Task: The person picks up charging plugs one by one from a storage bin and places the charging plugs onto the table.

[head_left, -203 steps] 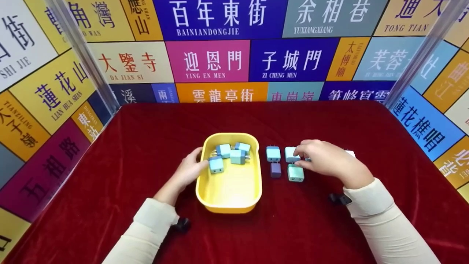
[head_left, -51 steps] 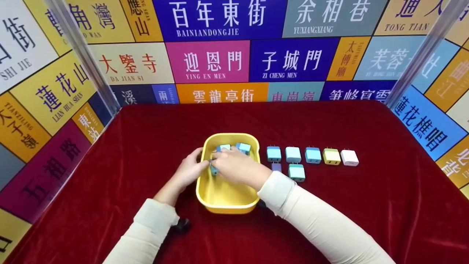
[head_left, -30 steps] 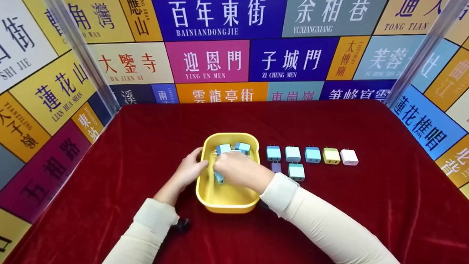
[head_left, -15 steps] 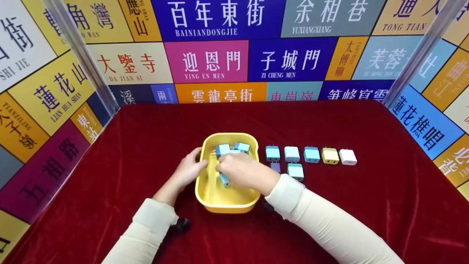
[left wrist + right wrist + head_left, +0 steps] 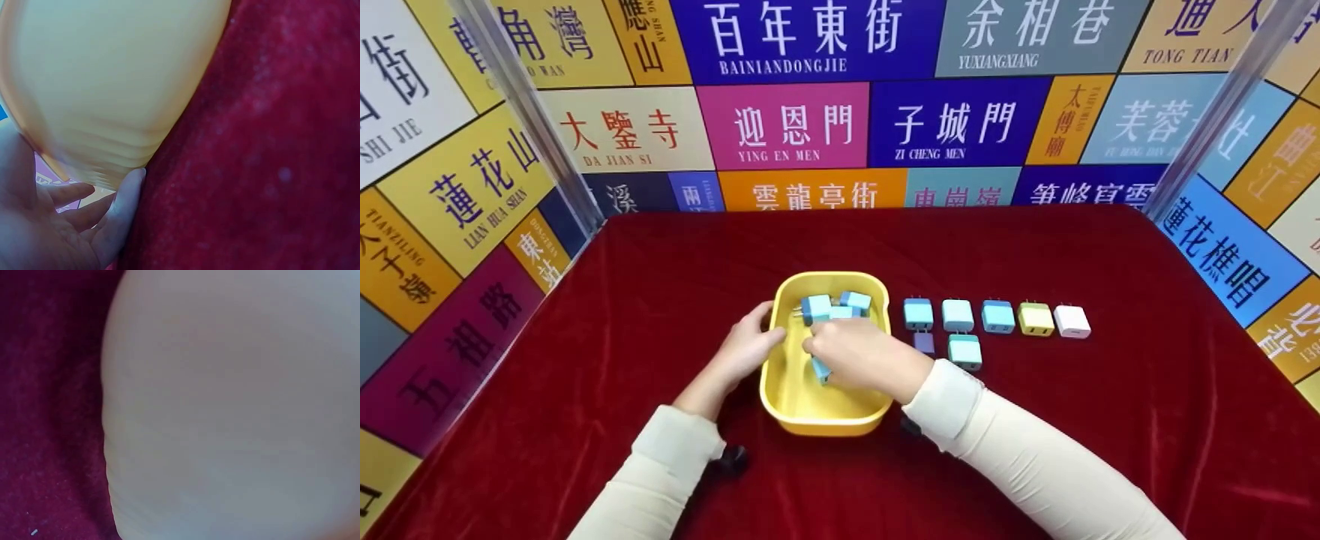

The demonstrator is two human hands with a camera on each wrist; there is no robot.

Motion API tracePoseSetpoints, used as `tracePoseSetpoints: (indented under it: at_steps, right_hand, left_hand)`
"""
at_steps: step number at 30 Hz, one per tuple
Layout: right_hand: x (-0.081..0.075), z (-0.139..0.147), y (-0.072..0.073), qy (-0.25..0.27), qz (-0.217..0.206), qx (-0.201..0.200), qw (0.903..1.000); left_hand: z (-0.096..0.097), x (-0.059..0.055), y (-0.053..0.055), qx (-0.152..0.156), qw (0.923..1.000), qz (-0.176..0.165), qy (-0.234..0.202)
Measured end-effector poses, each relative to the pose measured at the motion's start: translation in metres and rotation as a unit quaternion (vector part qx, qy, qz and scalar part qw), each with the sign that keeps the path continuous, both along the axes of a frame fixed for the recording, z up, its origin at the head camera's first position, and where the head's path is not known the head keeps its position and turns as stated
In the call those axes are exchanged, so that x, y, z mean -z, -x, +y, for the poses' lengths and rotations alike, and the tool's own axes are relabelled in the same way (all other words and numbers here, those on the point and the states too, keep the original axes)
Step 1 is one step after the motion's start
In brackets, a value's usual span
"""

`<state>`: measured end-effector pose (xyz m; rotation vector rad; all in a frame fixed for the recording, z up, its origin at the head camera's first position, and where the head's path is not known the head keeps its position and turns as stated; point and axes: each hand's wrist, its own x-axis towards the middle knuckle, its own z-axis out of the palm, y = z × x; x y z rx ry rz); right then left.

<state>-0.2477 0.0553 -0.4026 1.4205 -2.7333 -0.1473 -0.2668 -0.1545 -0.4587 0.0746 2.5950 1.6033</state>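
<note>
In the head view, a yellow plastic box (image 5: 786, 409) holds several light-blue plug chargers (image 5: 817, 307) near its far end. My left hand (image 5: 748, 346) grips the box's left wall, thumb at the rim; in the left wrist view, fingers (image 5: 126, 194) lie against the outer wall. My right hand (image 5: 859, 356) reaches down into the box with curled fingers and pinches a light-blue charger (image 5: 821, 371). Most of that charger is hidden beneath the hand. The right wrist view shows mostly the box's pale outer side (image 5: 225, 410), with no fingers visible.
Right of the box stands a row of chargers: blue (image 5: 917, 315), pale blue (image 5: 957, 316), another blue (image 5: 997, 317), yellow (image 5: 1035, 319) and white (image 5: 1072, 322). In front of it lie a purple charger (image 5: 924, 343) and a mint-green one (image 5: 964, 352). Dark red cloth (image 5: 660, 262) covers the table.
My right hand has gone from the charger row into the box. Within it, hand and pinched charger have shifted slightly right and nearer me. My left hand stays on the box.
</note>
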Motion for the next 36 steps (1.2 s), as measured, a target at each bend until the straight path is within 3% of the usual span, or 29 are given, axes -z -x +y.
tracePoseSetpoints:
  at_steps: [19, 36]
  right_hand:
    - [-0.009, 0.01, 0.002, -0.002, -0.048, -0.015, 0.9987]
    - [-0.026, 0.024, -0.004, 0.048, -0.039, -0.025, 0.9978]
  left_hand:
    - [0.0, 0.0, 0.0, -0.002, 1.0, -0.004, 0.003]
    - [0.0, 0.0, 0.0, -0.003, 1.0, 0.001, 0.001]
